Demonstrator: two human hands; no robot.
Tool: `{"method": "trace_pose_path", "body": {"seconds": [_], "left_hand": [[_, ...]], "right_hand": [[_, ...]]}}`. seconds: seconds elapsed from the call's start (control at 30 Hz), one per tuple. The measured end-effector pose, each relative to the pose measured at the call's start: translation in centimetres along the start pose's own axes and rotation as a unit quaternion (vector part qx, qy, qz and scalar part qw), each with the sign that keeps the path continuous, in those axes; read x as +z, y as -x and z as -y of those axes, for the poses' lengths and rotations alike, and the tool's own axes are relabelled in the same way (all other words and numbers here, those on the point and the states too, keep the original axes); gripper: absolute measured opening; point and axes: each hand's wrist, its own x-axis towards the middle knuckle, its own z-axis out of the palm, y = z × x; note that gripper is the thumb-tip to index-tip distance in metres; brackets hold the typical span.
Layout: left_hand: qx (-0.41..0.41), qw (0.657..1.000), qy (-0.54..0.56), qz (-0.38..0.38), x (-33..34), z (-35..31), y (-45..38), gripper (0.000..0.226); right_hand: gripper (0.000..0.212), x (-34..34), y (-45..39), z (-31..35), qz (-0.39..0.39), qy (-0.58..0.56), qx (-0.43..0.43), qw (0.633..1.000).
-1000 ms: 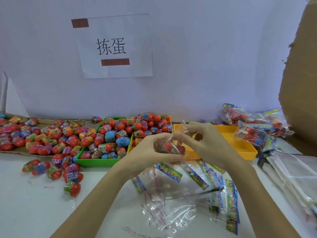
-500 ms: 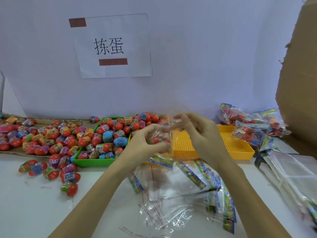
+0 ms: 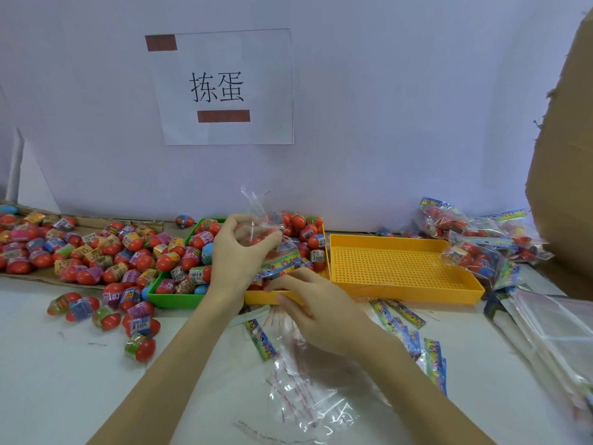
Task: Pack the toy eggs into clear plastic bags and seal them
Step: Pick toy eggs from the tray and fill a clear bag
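left hand (image 3: 239, 252) grips a crinkly clear bag (image 3: 266, 232) of glossy red eggs; right hand (image 3: 316, 311) lies loosely open on slick flat bags (image 3: 308, 393).

The right hand (image 3: 316, 311) has let go of the filled bag (image 3: 266, 234) and dropped toward the table
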Motion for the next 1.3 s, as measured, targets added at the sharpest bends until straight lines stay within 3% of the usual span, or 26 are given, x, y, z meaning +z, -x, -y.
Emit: {"method": "trace_pose_path", "body": {"seconds": [0.27, 0.5, 0.67, 0.77, 0.87, 1.03, 1.2, 1.3], "left_hand": [[-0.007, 1.0, 0.02, 0.017, 0.2, -0.2, 0.4, 0.054], [0.02, 0.999, 0.034, 0.004, 0.4, -0.7, 0.7, 0.072], [0.061, 0.991, -0.008, 0.118, 0.9, -0.9, 1.4, 0.069], [0.094, 0.977, -0.036, 0.187, 1.6, -0.7, 2.1, 0.063], [0.14, 0.959, -0.122, 0.215, 2.1, -0.5, 2.5, 0.066], [0.156, 0.942, -0.168, 0.246, 2.4, -0.5, 3.1, 0.07], [0.187, 0.93, -0.198, 0.247, 3.0, -0.7, 3.6, 0.072], [0.191, 0.93, -0.198, 0.242, 3.1, -0.9, 3.8, 0.07]], "right_hand": [[0.033, 1.6, -0.4, 0.7, -0.057, 0.008, 0.037, 0.998], [0.029, -0.2, -0.6, -0.2, -0.205, -0.058, 0.084, 0.973], [0.027, -3.5, -0.2, -1.4, -0.331, -0.145, 0.126, 0.924], [0.031, -5.2, 0.1, -1.5, -0.39, -0.286, 0.167, 0.859], [0.033, -7.1, 0.6, -0.8, -0.419, -0.39, 0.116, 0.812], [0.023, -7.6, 1.0, 0.5, -0.373, -0.343, -0.025, 0.862], [0.028, -6.2, 1.0, -0.2, -0.346, -0.178, -0.018, 0.921], [0.03, -6.1, 1.0, -0.9, -0.339, -0.095, 0.003, 0.936]]}}
